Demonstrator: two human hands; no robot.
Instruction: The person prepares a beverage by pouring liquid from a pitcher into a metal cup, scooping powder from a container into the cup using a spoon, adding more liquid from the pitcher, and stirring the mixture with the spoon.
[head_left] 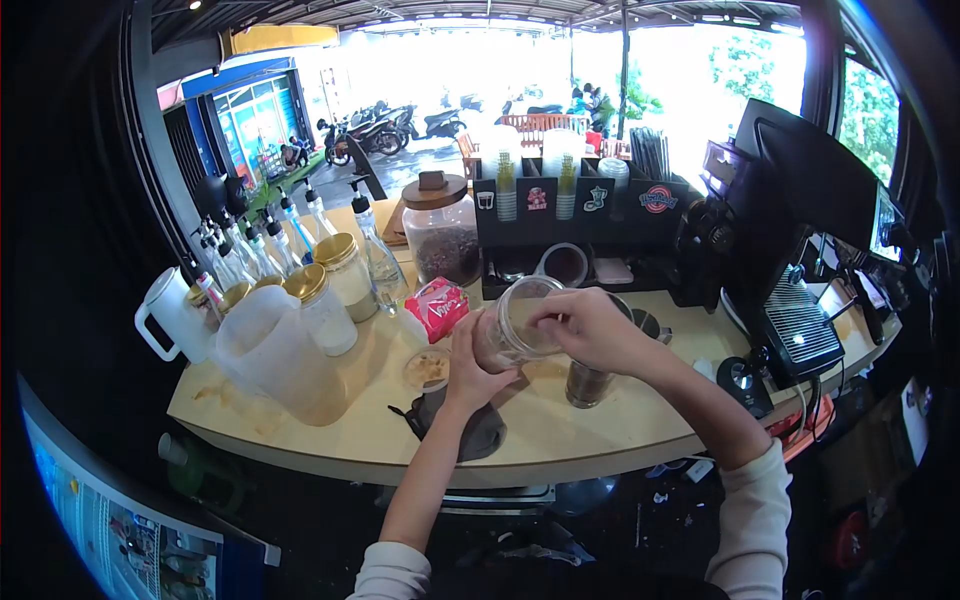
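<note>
My left hand (467, 368) is wrapped round a clear glass jar (497, 338), which it holds tilted above the counter. At the jar's open mouth is my right hand (590, 328), its fingers curled together in a pinch; whatever they may hold is hidden. Below my right hand stands a glass (588, 386) with dark contents. A dark grey cloth (480, 432) lies under my left wrist. Just left of that hand are a small round tub or lid (428, 370) with a tan, mottled top and a red-and-white packet (437, 308).
Gold-lidded jars (343, 265), pump bottles (375, 260) and a large frosted pitcher (275, 350) crowd the counter's left. A wooden-lidded jar (442, 245) and a black cup organizer (640, 205) stand behind. An espresso machine (790, 290) is at right. The counter's front edge (540, 470) curves nearby.
</note>
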